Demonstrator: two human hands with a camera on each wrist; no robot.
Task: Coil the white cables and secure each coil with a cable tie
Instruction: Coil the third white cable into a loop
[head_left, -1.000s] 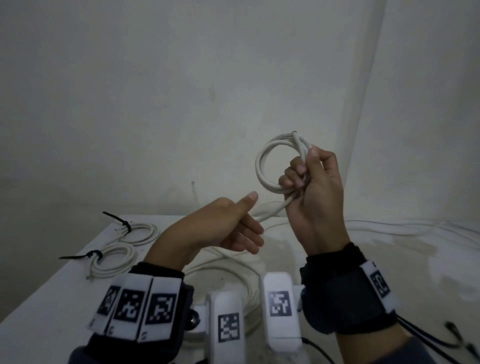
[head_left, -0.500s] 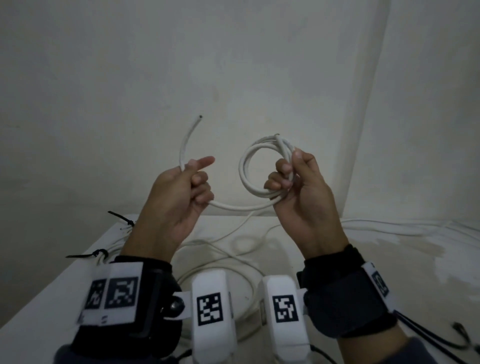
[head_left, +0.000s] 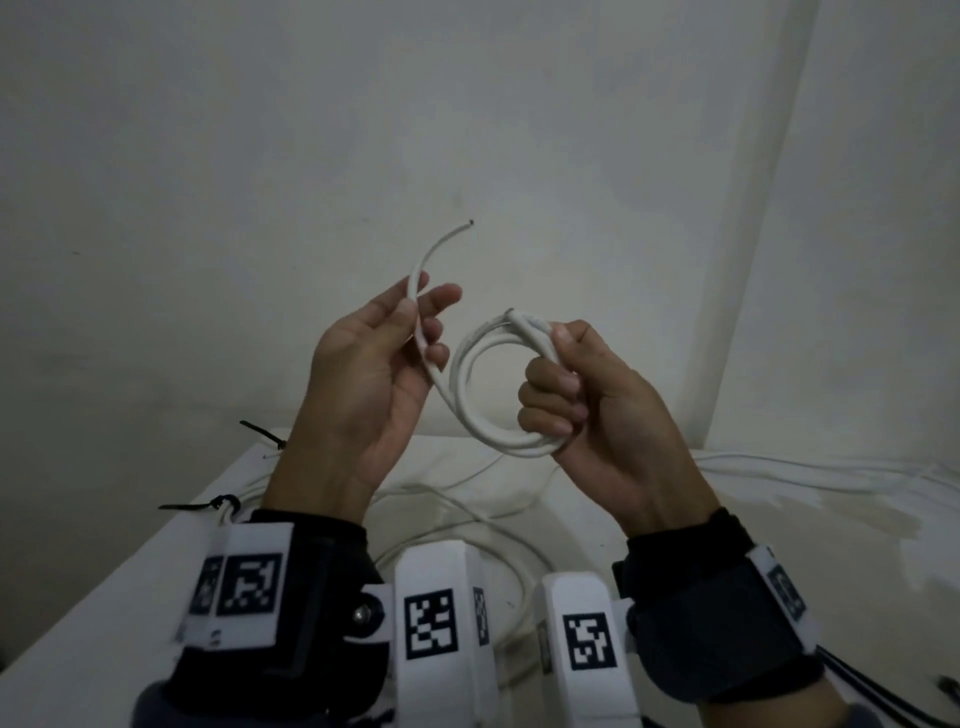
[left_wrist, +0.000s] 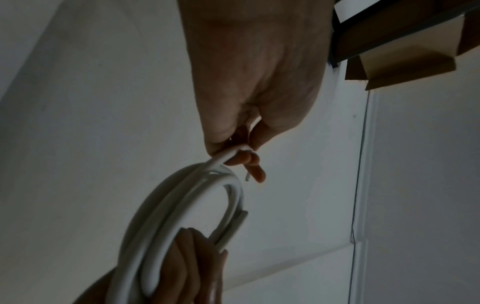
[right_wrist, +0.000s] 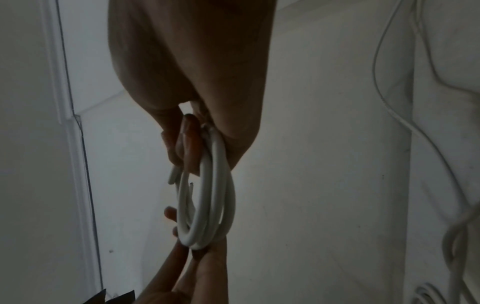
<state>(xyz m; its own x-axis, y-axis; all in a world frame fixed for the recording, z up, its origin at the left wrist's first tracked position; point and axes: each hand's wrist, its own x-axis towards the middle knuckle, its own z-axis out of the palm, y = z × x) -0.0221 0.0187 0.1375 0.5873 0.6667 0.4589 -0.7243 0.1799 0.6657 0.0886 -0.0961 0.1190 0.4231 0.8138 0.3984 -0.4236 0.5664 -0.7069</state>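
A white cable coil (head_left: 480, 410) of a few loops is held up in front of the wall. My right hand (head_left: 566, 384) grips the coil's right side, thumb on top and fingers curled through the loops (right_wrist: 207, 195). My left hand (head_left: 410, 332) pinches the cable's loose tail (head_left: 428, 260) between thumb and fingers, just left of the coil (left_wrist: 182, 205). The tail's cut end curves up and to the right above that hand. Two finished coils with black cable ties (head_left: 218, 503) lie on the table's left side, mostly hidden behind my left wrist.
A white table (head_left: 104, 597) stands against a corner of white walls. Loose white cables (head_left: 467, 519) lie across its middle and trail off to the right (head_left: 831, 467). A thin white wire (right_wrist: 389, 102) hangs along the wall in the right wrist view.
My left hand took hold of the cable's tail, lifted it off the table and brought it in close to the coil. The right hand lowered slightly with the coil.
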